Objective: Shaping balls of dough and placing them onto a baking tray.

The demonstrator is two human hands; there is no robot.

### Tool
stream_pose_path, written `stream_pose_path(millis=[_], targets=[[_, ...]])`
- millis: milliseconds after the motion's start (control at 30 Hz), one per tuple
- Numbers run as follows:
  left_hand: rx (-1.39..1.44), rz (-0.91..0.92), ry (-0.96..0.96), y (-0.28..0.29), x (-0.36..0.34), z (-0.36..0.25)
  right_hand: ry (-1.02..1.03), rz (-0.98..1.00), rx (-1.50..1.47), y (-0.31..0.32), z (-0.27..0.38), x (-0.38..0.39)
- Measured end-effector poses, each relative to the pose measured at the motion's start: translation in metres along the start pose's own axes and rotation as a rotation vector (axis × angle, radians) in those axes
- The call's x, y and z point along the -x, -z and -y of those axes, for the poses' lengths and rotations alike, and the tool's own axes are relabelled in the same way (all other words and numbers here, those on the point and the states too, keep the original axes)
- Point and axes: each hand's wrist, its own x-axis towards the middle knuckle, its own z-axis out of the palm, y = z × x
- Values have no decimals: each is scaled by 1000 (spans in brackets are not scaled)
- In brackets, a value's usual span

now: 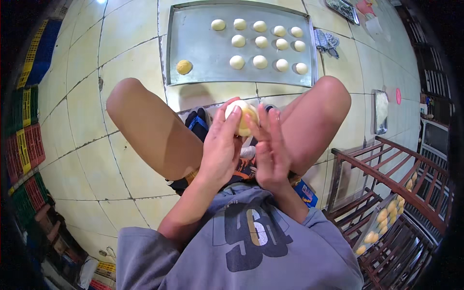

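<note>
My left hand (218, 147) is closed around a piece of white dough (243, 104), its thumb lying over the near side. A yellow filling (243, 127) shows in the dough's opening. On the other side, my right hand (271, 157) has its fingers stretched out and slightly smeared by motion, the tips close to the filling; whether they touch it I cannot tell. Ahead, on the floor, lies a wide metal tray (195, 41). Several smooth white dough balls (261, 42) sit in rows across its middle and right, and one yellow filling ball (183, 66) rests at its near left corner.
A checked cloth (327, 42) lies against the tray's right side. Farther right is a small metal tray (381, 112) on the tiles. A brown metal rack (386, 181) at the lower right carries a tray of golden buns (384, 217). Coloured plastic crates (26, 150) line the left.
</note>
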Motion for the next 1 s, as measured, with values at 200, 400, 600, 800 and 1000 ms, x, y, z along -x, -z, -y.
stream_pose_path(millis=[200,400,600,800,1000], targets=[[-58,77,60,-1,5,-13,-212,-140,-354,10,-3,-20],[-244,172,-2,9,8,-17,-81,100,-206,11,-7,-24],[-560,220,-105,11,9,-26,-338,18,-562,12,-13,-19],[-1019,372,-261,14,8,-37,-200,288,-417,26,-1,-43],[-1149,466,-173,16,14,-50,-435,487,-510,23,10,-47]])
